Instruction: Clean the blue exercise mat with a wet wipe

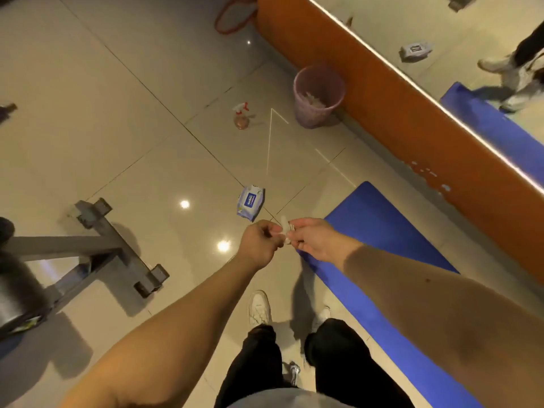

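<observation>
Above the tiled floor (117, 113), stood with both arms stretched forward, left hand (259, 242) and right hand (315, 238) brought close together. Pinched a small, bunched white wet wipe (286, 228) between the fingertips of both hands, each hand closed around one end of it. Held the wipe in the air, just beyond the near-left edge of the blue exercise mat (379, 231). Lay flat on the floor, that mat, to the right of the feet, running alongside the orange base (382, 113) of a mirrored wall (441, 39). Rested on the tiles just past the hands, a white-and-blue pack of wipes (250, 202), apart from the mat's far corner. Farther off, found a spray bottle (242, 116) with a red-and-white trigger standing on the floor, and near it a pink wastebasket (318, 95) against the orange base, with pale scraps inside. At left, saw the grey metal foot of a gym bench (97, 245). Wore white shoes (259, 307) and black trousers (338, 363) below.
</observation>
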### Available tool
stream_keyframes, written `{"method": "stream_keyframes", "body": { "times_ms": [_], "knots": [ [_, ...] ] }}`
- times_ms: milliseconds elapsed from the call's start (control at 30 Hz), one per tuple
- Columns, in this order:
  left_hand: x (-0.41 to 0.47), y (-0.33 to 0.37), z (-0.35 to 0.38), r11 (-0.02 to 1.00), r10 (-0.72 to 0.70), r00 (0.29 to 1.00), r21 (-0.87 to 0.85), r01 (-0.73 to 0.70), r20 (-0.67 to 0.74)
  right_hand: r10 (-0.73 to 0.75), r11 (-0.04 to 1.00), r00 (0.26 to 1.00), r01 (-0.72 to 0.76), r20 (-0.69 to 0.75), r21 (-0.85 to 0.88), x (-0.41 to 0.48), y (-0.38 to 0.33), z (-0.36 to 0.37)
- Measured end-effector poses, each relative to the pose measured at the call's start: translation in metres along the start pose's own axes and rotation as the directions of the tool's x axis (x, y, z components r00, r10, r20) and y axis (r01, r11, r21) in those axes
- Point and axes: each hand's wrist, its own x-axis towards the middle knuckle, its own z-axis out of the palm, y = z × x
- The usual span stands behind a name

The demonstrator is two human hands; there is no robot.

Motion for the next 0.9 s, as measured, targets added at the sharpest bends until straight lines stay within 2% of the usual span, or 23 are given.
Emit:
{"method": "stream_keyframes", "body": {
  "times_ms": [100,167,300,367,500,600,800,900],
  "knots": [
    [0.006,0.028,-0.014,0.998,-0.025,1.000,-0.054,0.024,-0.008,-0.044,0.999,0.998,0.044,-0.043,-0.014,-0.004,-0.026,0.008],
    [0.020,0.046,-0.019,1.000,-0.030,0.999,-0.006,0.030,-0.019,-0.049,0.999,0.998,0.048,-0.049,-0.009,0.002,-0.045,0.007],
    [0.068,0.094,-0.022,0.994,-0.039,0.997,0.102,0.045,-0.064,-0.067,0.995,0.997,0.070,0.045,-0.073,0.031,-0.095,-0.004],
    [0.102,0.127,-0.021,0.990,-0.032,0.997,0.137,0.041,-0.068,-0.112,0.989,0.993,0.116,0.045,-0.096,0.052,-0.127,-0.013],
    [0.188,0.194,-0.016,0.980,-0.008,0.997,0.200,0.022,-0.071,-0.164,0.986,0.986,0.164,0.017,-0.031,0.109,-0.207,-0.035],
    [0.257,0.243,-0.011,0.977,-0.008,0.996,0.212,0.027,-0.090,-0.212,0.974,0.977,0.214,0.035,-0.077,0.152,-0.269,-0.050],
    [0.383,0.316,0.016,0.966,0.025,1.000,0.258,-0.024,0.000,-0.268,0.953,0.962,0.255,-0.059,-0.164,0.227,-0.369,-0.086],
    [0.448,0.325,0.031,0.951,0.036,0.998,0.304,-0.050,0.052,-0.236,0.968,0.959,0.218,-0.159,-0.120,0.278,-0.399,-0.097]
  ]
}}
